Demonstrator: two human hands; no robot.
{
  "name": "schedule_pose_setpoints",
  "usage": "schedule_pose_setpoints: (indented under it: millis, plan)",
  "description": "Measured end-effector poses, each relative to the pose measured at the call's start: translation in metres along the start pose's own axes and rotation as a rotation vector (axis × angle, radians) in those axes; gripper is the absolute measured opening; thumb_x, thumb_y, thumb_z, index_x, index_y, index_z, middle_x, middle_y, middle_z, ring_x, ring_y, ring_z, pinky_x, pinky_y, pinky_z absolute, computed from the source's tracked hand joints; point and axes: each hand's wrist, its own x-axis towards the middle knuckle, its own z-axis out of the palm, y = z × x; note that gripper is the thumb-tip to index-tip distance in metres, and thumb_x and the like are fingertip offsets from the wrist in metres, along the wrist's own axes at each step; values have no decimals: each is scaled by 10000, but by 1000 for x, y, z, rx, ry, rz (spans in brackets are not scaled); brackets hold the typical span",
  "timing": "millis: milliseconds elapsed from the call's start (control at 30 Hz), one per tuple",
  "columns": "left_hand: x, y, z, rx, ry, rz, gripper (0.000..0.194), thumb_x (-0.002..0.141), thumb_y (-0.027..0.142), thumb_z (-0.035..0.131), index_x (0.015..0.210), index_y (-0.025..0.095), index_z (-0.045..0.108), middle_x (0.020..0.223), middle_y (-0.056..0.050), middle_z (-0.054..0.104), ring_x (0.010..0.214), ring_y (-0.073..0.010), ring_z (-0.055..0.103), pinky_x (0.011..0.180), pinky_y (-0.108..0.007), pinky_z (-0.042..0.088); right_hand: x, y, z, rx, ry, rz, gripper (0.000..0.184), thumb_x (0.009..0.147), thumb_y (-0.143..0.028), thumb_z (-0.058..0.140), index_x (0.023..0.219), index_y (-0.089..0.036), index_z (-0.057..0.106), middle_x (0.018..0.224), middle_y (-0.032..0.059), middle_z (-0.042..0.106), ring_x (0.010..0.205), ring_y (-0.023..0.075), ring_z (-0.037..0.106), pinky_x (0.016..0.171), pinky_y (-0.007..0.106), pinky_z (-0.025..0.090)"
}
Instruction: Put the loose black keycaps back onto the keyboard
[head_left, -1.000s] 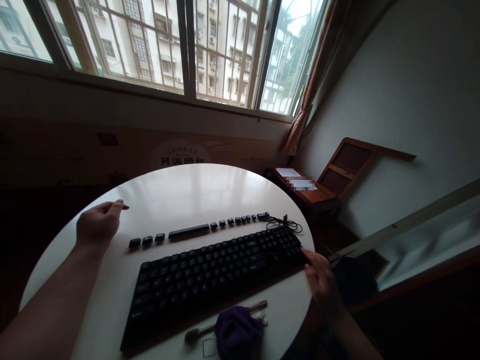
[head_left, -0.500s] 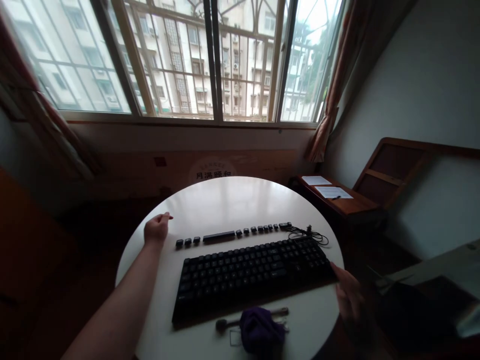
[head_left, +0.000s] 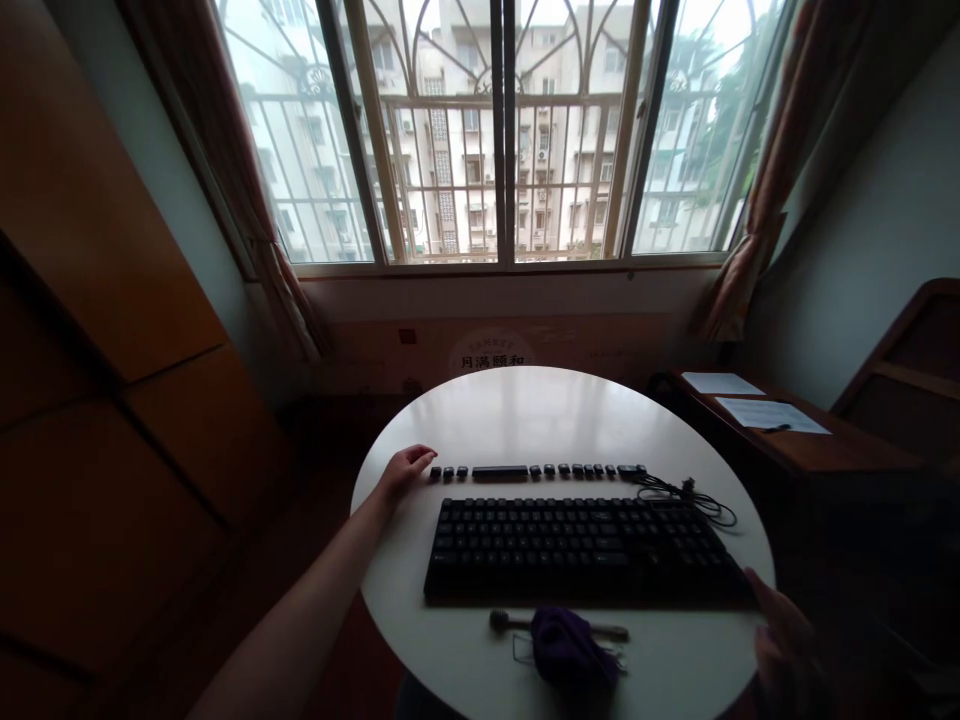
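On the white round table, my left hand (head_left: 407,467) rests with its fingers curled together, beside the leftmost loose keycap (head_left: 435,472). Whatever is in those fingers, if anything, is hidden. A row of loose black keycaps runs to the right, with a long space bar (head_left: 500,471) among them. In front of the row lies a black keyboard (head_left: 532,545), a dark bare patch showing between its key blocks. My right hand (head_left: 780,625), dim at the table's right edge, has its fingers apart, one tip near or touching the keyboard's right end.
A coiled black cable (head_left: 690,497) lies behind the keyboard's right end. Near the front are a brush (head_left: 501,621), a purple cloth bundle (head_left: 566,645) and a thin wire piece (head_left: 523,650). Papers (head_left: 772,414) and a pen lie on a wooden surface at right.
The head view has swung left, so the table appears farther right. My left hand is now closer to the end of the keycap row. The keyboard and keycaps keep their arrangement.
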Motion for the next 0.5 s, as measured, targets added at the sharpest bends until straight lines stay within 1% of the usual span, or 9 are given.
schedule_pose_setpoints:
  millis: [100,200,267,300,367,433,500]
  plan:
    - [-13,3,-2,54,-8,34,408,767,494,643,987,171,760,986,-93,766,942,-294,706,871,-405,547,2,-9,5,-16,47,49,329,987,-427,535,1287,-328,628,1320,92,626,1151,324,619,831,528,588]
    - [-21,4,-2,123,19,61,442,753,483,639,1046,178,765,1053,-109,755,971,-305,698,880,-421,543,4,-16,10,-34,82,85,350,937,-423,662,1248,-272,615,1281,89,624,1138,268,610,857,448,586]
    - [-23,5,-1,166,33,74,449,748,478,648,1058,175,768,1085,-124,745,982,-312,691,878,-427,543,5,-20,11,-43,95,104,322,948,-427,642,1236,-284,624,1278,85,625,1123,258,615,857,434,589]
    - [-24,5,-1,184,34,80,449,746,472,656,1062,173,769,1089,-128,743,967,-311,693,870,-428,545,5,-21,12,-46,96,110,330,959,-427,625,1246,-263,620,1283,90,621,1116,251,619,870,437,585]
    - [-25,6,-1,212,26,93,435,744,454,668,1062,176,770,1080,-124,745,908,-295,701,855,-421,550,6,-24,11,-48,95,118,318,958,-423,628,1239,-273,624,1289,88,619,1116,252,620,868,434,584]
    - [-25,8,0,234,15,115,404,746,430,673,1050,183,774,1060,-111,749,870,-277,699,868,-413,546,8,-26,9,-48,86,120,303,956,-411,635,1231,-283,627,1293,88,619,1117,252,619,867,433,582]
    - [-26,9,2,251,8,142,363,747,411,676,1016,192,781,1040,-102,751,885,-275,690,898,-414,533,10,-28,7,-45,71,116,302,964,-400,627,1236,-269,623,1291,91,620,1112,251,621,870,444,581]
